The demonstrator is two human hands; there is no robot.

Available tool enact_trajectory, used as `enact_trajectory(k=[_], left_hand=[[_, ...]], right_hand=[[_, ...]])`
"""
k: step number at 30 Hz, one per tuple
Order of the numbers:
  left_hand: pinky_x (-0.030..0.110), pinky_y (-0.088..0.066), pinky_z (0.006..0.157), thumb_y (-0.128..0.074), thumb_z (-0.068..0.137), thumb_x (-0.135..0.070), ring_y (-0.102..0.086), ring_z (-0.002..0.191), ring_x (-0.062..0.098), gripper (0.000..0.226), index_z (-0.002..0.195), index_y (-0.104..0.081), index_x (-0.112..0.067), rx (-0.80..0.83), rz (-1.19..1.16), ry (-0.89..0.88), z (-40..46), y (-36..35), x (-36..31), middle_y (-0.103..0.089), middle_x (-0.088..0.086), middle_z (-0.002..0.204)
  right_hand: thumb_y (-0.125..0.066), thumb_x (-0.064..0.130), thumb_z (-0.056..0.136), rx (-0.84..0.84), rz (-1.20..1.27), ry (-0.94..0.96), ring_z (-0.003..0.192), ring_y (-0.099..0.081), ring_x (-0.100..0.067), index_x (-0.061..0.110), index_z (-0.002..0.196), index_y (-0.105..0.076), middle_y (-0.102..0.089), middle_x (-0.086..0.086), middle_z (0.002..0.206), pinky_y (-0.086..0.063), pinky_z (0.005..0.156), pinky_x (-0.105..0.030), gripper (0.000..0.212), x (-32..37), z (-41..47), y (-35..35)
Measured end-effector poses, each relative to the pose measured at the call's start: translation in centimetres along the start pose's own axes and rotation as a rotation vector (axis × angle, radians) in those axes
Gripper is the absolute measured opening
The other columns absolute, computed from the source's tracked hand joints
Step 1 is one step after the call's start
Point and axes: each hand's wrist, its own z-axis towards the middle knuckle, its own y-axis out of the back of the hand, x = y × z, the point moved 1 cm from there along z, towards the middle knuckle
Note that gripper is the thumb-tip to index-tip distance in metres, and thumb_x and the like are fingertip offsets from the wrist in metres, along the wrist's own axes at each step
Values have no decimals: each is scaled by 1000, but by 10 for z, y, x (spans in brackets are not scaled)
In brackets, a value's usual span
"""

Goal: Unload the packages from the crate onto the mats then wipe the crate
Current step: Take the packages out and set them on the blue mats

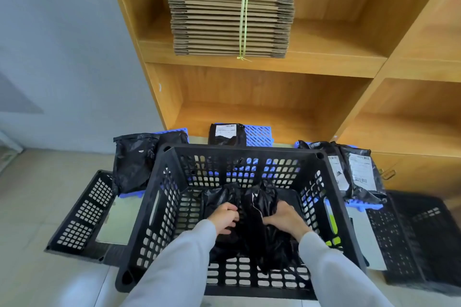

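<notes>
Head cam: both hands (224, 217) (284, 217) grip pkgs (252, 207) in crate (244, 154); shelf (274, 87) behind.

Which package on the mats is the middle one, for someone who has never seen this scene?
Start at the wooden shelf unit, then look down to the blue mats between it and the black crate. The middle package is small, black and alone, its white label facing up.

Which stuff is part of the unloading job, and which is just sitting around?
Part of the job:
crate
black packages in the crate, held by left hand and right hand
blue mats
unloaded packages

Just sitting around:
cardboard stack
wooden shelves
side crates
</notes>
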Motion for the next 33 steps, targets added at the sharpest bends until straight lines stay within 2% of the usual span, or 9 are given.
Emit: enact_trajectory(k=[2,5,10,15,19,24,28,31,33], left_hand=[[40,-53,102,-54,99,-16,-62,115,20,35,134,-53,-21,-7,13,-14,-5,8,0,-64,5,127],[39,-56,99,-58,99,-19,-64,113,19,31,130,-57,-23,-1,17,-61,-13,16,-2,-66,3,123],[30,-60,87,-63,97,-18,-67,110,15,27,124,-64,-26,-4,-34,-208,-27,18,-13,-67,1,120],[31,-57,94,-63,97,-21,-65,113,10,38,133,-60,-31,25,-45,-283,-38,14,-23,-65,-6,126],[33,-53,98,-63,97,-24,-60,120,14,47,143,-54,-32,44,-44,-270,-43,9,-25,-59,-7,132],[43,-52,105,-68,90,-49,-61,124,21,58,145,-52,-39,67,-177,-199,-43,2,-23,-60,-5,140],[48,-55,102,-65,83,-73,-70,115,24,60,129,-68,-35,151,-409,-170,-48,-8,-27,-73,-1,125],[49,-49,107,-49,89,-78,-68,118,25,68,125,-73,-25,243,-630,-142,-53,-13,-32,-73,6,126],[45,-51,104,-41,95,-74,-69,116,28,70,122,-75,-18,203,-748,-97,-56,-12,-33,-73,12,123]], right_hand=[[-84,27,74,-1,88,49,84,-66,-14,22,78,-67,-70,6,80,-52,78,-27,19,11,-19,16],[-82,18,80,-14,237,87,80,-70,-15,17,85,-70,-74,0,83,-56,76,-26,14,14,-32,34],[-88,48,59,-31,366,132,95,-73,-17,21,111,-70,-78,3,101,-57,94,-42,62,10,-35,40],[-84,33,77,-61,424,156,95,-73,-16,21,106,-73,-78,2,101,-56,93,-38,34,20,-52,36],[-86,48,64,-89,447,149,95,-73,-15,26,106,-73,-75,3,105,-58,92,-40,49,21,-54,30],[-84,53,65,-153,477,217,95,-73,-10,27,104,-74,-78,11,98,-57,96,-42,47,30,-59,21],[-79,63,71,-77,606,341,105,-70,-6,26,117,-72,-76,13,110,-52,104,-40,60,46,-74,9],[-70,68,80,69,569,433,131,-46,9,42,145,-51,-49,28,146,-36,112,-23,73,56,-88,-1],[-62,75,82,65,391,472,145,-16,10,56,149,-34,-17,35,157,-21,119,-28,76,58,-91,-6]])
